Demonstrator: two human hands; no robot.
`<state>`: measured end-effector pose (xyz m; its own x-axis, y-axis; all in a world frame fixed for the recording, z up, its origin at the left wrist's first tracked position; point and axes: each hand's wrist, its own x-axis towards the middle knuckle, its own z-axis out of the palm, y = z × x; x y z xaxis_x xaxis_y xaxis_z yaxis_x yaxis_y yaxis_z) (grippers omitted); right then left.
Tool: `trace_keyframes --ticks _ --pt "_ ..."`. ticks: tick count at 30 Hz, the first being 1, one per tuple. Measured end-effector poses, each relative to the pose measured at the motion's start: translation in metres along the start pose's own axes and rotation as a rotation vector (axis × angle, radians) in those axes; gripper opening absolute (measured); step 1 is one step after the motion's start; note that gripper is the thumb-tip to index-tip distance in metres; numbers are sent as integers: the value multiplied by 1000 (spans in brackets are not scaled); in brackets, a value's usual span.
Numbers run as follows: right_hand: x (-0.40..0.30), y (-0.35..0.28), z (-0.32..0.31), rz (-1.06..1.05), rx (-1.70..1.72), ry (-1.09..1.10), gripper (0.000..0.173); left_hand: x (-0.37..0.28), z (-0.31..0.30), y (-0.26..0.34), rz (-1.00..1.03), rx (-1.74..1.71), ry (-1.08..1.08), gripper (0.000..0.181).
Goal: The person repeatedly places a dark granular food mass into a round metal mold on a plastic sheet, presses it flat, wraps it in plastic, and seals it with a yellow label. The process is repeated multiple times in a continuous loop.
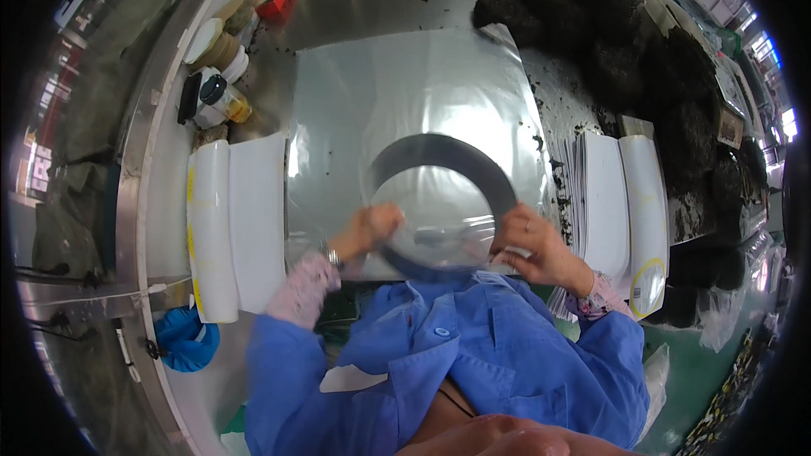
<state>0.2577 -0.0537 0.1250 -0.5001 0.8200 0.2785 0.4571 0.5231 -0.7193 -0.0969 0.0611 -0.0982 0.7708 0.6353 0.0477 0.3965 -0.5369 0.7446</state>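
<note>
A wide, flat dark grey ring [453, 151] is held up near my chest, over the front part of a clear plastic sheet [393, 88] on a steel worktop. My left hand [378, 225], blurred and wearing a wristwatch, is closed at the ring's left side. At its right side, my right hand [531, 242] grips the ring's edge between thumb and fingers. Shiny film shows around the ring, but whether it is attached to the ring I cannot tell.
White paper stacks with glossy rolled sheets lie left [256, 221] and right [605, 196]. Dark clumped discs [611, 69] are piled at the back right. A lidded jar [229, 101], tape-like rolls [218, 54] and a red box [279, 0] line the left edge. Dark crumbs dot the steel.
</note>
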Motion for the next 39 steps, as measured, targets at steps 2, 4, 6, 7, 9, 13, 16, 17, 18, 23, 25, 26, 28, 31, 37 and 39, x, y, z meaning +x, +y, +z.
trace_keyframes --ticks 2,4,6,7,9,13,16,17,18,23,25,26,28,31,37,39 --pt "-3 -14 4 -60 27 -54 18 49 -58 54 -92 92 -41 12" --pt "-5 -21 5 -83 18 -70 19 84 -115 110 -2 192 -4 17" --pt "-5 -32 -4 -97 -37 -39 19 71 -108 93 68 -199 61 21" --pt "-8 -37 -12 -94 -69 -15 19 68 -105 89 55 -221 49 22" --pt "-16 -47 -29 -41 -38 46 18 62 -98 85 -11 -95 -26 23" --pt "-26 -54 -35 -18 5 -1 14 75 -121 115 131 82 120 19" --pt "-5 -37 -7 -97 71 -133 9 96 -149 146 -57 215 117 13" --pt "2 -21 8 -124 76 -114 13 97 -151 163 106 279 194 11" --pt "8 -3 23 -148 75 -93 17 97 -149 174 276 340 271 10" --pt "24 95 106 -91 -336 124 26 44 -93 196 394 521 313 17" --pt "36 104 120 -13 -508 223 33 23 -72 186 311 449 290 25" --pt "38 96 124 79 -578 328 40 12 -65 178 265 404 244 31" --pt "25 78 152 275 -658 374 45 1 -64 170 148 233 135 46" --pt "-35 36 151 106 85 -141 62 -9 -72 134 -35 41 146 69" --pt "52 56 32 184 -309 438 50 -41 -14 35 -285 494 231 77" --pt "-8 149 52 558 -814 -112 68 -46 -14 40 -348 497 204 80"
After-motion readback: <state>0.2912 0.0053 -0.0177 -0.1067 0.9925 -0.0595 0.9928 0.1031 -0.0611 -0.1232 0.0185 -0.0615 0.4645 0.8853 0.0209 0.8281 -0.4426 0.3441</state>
